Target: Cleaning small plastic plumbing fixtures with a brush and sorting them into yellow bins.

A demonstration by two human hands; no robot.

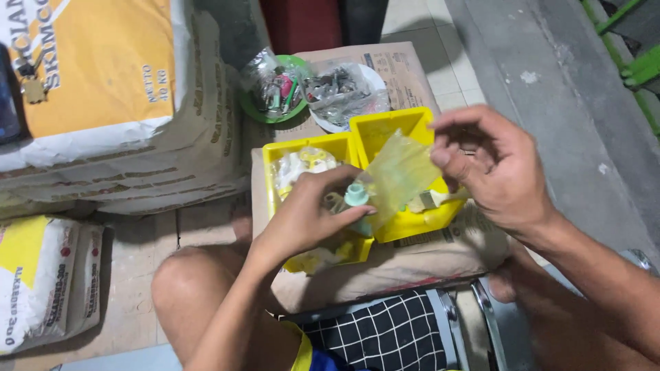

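My left hand (308, 216) grips a small pale-green plastic fitting (356, 196) over the left yellow bin (285, 152). My right hand (496, 168) pinches the upper edge of a small clear yellowish plastic bag (397, 175) whose mouth is at the fitting. Both hands hover above two yellow plastic bins; the right yellow bin (385, 127) holds a few small parts. The left bin contains bagged white and yellow plastic pieces (302, 165).
The bins rest on a brown sack (412, 264) in front of my knees. Behind stand a green bowl (275, 89) and a white bowl (344, 93) with bagged metal parts. Stacked paper sacks (117, 103) fill the left. A checked seat cushion (385, 336) lies below.
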